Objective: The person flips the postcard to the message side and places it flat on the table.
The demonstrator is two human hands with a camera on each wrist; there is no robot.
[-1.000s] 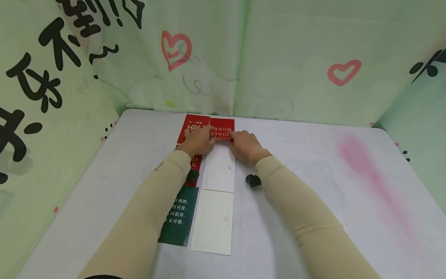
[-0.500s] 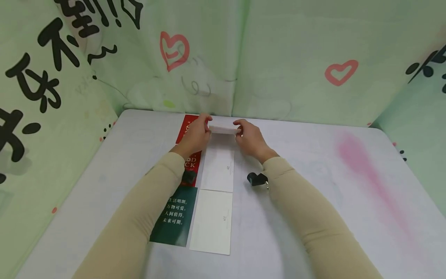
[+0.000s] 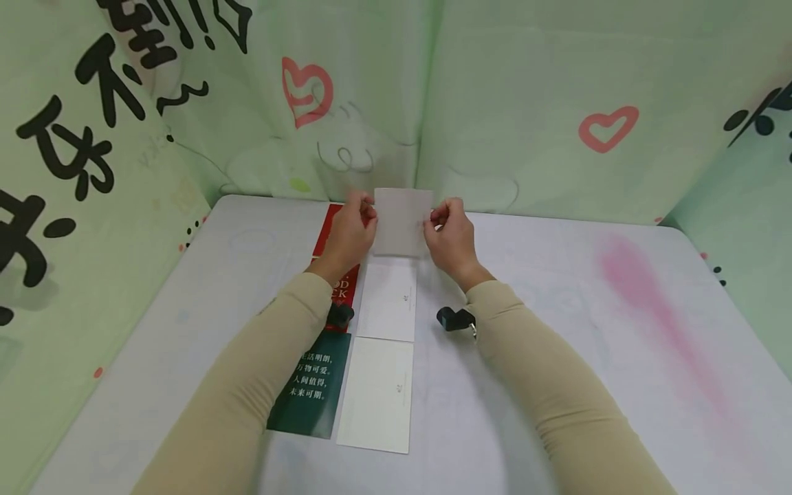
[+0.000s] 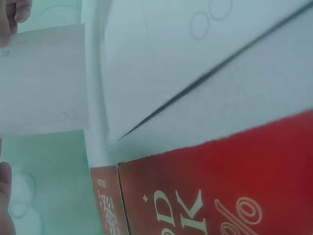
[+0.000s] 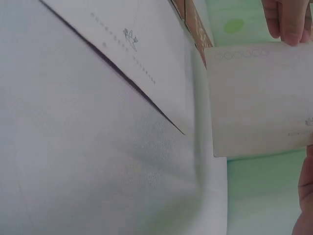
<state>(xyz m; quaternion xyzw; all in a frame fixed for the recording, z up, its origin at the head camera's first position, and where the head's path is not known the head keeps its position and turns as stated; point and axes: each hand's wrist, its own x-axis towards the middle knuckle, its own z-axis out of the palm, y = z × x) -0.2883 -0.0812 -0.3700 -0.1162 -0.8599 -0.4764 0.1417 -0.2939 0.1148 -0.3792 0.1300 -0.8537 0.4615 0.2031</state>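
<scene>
A postcard [image 3: 402,223] stands raised at the far end of the table, its pale back with a row of small printed circles turned toward me. My left hand [image 3: 346,230] pinches its left edge, and my right hand [image 3: 454,237] pinches the opposite edge. In the right wrist view the left fingers [image 5: 291,24] show at the card's top side. Below the raised card lie two white-backed postcards, a middle one [image 3: 386,302] and a nearer one [image 3: 374,395]. A red postcard with "LUCK" lettering [image 3: 346,292] lies under my left wrist, partly hidden.
Another red postcard [image 3: 323,230] lies at the back left, partly behind the left hand. Nearer me is a dark green postcard [image 3: 309,392] with white writing. A green curtain [image 3: 507,124] rises behind the white-covered table [image 3: 532,344]. Black pieces [image 3: 454,318] hang at both wrists.
The card between the hands showed its red "MONEY" face low at the table; it then rose edge-on and now stands with its pale back toward me. The right hand moved slightly up and right.
</scene>
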